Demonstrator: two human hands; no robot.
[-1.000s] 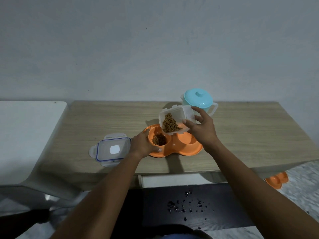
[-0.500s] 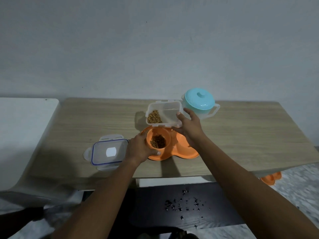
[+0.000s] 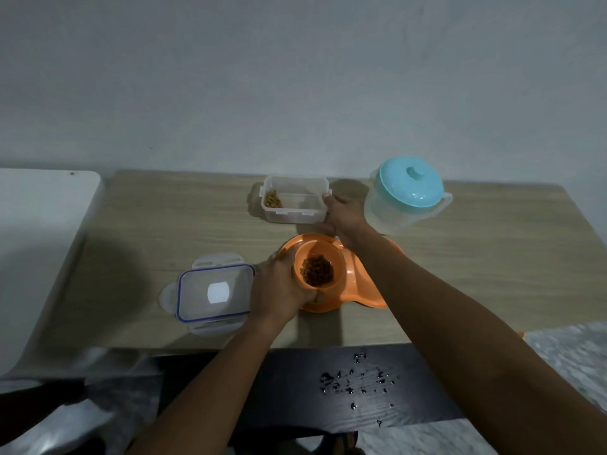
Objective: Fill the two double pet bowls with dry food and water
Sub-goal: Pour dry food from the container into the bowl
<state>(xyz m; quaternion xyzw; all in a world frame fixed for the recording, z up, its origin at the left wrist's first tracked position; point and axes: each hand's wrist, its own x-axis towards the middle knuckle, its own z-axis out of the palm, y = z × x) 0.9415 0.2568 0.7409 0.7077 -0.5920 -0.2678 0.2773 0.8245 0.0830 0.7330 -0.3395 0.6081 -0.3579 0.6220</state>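
Two bare forearms reach in from the bottom edge, no sleeves, watch or rings visible back from the fingers, ending in the left hand (image 3: 281, 290) and the right hand (image 3: 345, 215), knuckles facing up.

A home room: wooden table (image 3: 476, 257), plain wall (image 3: 295, 77), pet bowl (image 3: 358, 287).

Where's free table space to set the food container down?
Bare wood left of the food container, behind the lid, and right of the jug. Crowded in the middle: orange bowl, left hand, right hand.
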